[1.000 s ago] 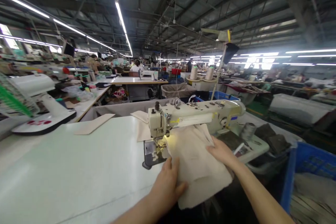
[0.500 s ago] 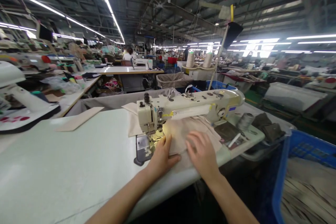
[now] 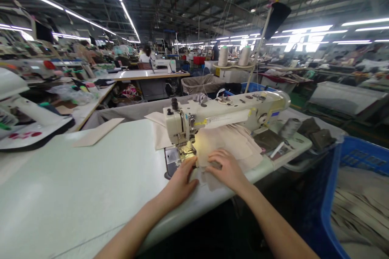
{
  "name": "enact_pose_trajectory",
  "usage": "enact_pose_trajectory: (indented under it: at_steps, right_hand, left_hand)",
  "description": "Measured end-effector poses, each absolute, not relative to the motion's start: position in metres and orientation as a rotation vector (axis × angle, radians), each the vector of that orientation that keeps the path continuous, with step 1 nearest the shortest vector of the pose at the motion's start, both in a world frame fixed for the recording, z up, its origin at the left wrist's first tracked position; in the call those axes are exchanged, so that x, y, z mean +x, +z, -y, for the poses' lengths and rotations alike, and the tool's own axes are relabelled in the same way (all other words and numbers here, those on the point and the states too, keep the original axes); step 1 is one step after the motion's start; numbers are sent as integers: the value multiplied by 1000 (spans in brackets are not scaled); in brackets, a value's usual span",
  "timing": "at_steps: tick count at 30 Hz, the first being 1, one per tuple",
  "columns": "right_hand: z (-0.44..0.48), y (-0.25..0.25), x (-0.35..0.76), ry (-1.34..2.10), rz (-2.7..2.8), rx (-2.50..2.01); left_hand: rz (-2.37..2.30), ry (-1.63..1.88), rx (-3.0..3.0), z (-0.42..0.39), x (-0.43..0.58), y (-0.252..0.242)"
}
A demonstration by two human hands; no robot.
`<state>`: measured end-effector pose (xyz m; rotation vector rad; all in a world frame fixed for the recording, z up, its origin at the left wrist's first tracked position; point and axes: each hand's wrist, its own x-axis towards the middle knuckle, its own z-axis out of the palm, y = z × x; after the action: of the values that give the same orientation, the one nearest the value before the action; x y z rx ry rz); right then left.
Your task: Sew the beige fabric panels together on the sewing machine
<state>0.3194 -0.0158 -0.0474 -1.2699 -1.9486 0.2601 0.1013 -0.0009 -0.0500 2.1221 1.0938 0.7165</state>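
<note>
A white sewing machine [image 3: 221,111] stands on the pale table, its lamp lighting the needle area. Beige fabric [image 3: 226,141] lies in several layers under its arm, to the right of the presser foot [image 3: 188,151]. My left hand [image 3: 180,182] is at the fabric's left edge just in front of the foot, fingers stretched forward and thumb apart. My right hand [image 3: 226,170] has bent fingers and thumb closing on the front part of the fabric. The fingertips of both hands partly hide the fabric's front edge.
A beige strip [image 3: 99,132] lies on the table to the left, and another beige piece [image 3: 161,131] behind the machine head. A thread cone [image 3: 290,128] and dark cloth [image 3: 317,133] are at right. A blue crate [image 3: 326,198] of fabric stands right of the table.
The right hand has moved left and nearer to the left hand, its fingers now more bent. The fabric's front part has shifted with the hands. The camera view has tilted slightly.
</note>
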Motion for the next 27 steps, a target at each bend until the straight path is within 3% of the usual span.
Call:
enact_pose_trajectory:
  at_steps: [5, 9, 11, 18, 23, 27]
  right_hand:
    - [16, -40, 319, 310, 1753, -1296]
    - [32, -17, 306, -7, 1606, -1354]
    - [48, -7, 290, -69, 1826, -1212]
    - [92, -21, 235, 215, 2226, -1017]
    - [93, -46, 249, 442, 2405, -859]
    - [85, -48, 267, 509, 2566, -837]
  left_hand:
    - [-1120, 670, 2219, 6, 100, -47]
    - [-1220, 885, 2404, 18, 95, -28]
    - [-1120, 997, 2565, 24, 87, -15]
    - [-816, 513, 2633, 36, 15, -22]
    - [-1039, 700, 2763, 57, -61, -52]
    - [-1137, 575, 2723, 72, -91, -46]
